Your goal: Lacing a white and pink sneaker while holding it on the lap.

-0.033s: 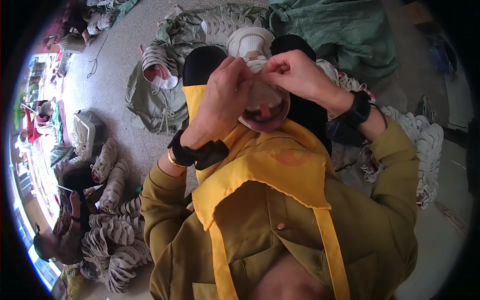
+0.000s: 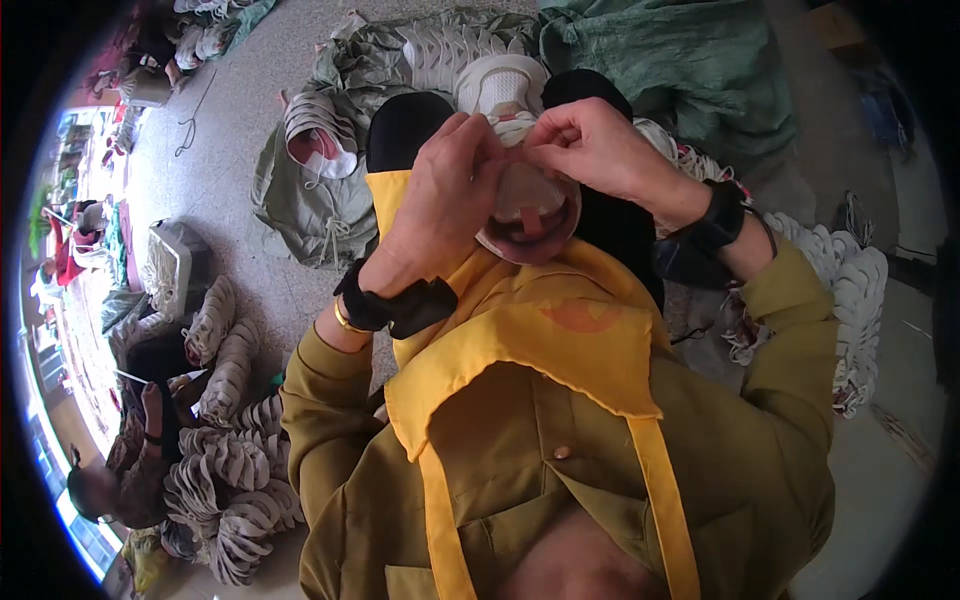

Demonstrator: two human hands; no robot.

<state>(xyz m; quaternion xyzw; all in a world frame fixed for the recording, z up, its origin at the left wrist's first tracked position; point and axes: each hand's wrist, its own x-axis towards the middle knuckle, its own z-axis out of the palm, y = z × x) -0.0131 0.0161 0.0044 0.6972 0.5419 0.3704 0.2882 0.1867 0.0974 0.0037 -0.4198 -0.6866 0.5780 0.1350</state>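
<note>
The speckled floor (image 2: 240, 110) carries green sacking (image 2: 680, 80) at far right, stacked pale shoe parts (image 2: 225, 510) at near left and more white stacks (image 2: 855, 310) at right. Between the dark knees (image 2: 405, 130) sits a white shoe (image 2: 522, 188), toe far, pinkish inside, its laces (image 2: 512, 128) partly screened. The left hand (image 2: 445, 190) is curled, fingertips hidden, hold undeterminable; the right hand (image 2: 600, 150) pinches closed at the laces, contents unclear.

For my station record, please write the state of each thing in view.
Shoe: toe pointing away
Left hand: fingers curled at shoe, grip unclear
Right hand: fingers bent at shoe, grip unclear
Yellow apron: worn
Green sack: crumpled
Lower-left shoe pieces: stacked in rows
</note>
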